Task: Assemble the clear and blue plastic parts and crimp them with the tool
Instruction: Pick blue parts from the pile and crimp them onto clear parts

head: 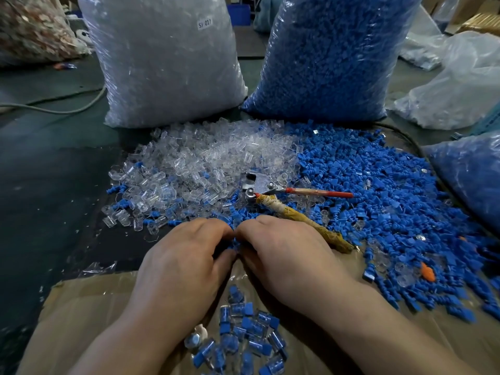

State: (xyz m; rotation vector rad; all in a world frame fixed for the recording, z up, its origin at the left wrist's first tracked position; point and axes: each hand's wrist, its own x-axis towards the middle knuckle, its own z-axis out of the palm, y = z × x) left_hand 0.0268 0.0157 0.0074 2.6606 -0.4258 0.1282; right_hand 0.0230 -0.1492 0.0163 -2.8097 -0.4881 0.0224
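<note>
Clear parts bag [167,63] (label [204,23] "SJ 017")

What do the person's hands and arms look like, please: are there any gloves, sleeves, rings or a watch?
Both are bare. The left hand and the right hand wear no gloves, and no rings show on the backs of the fingers. The forearms are uncovered down to the picture's lower edge: no sleeves, watch or wristband in view.
</note>
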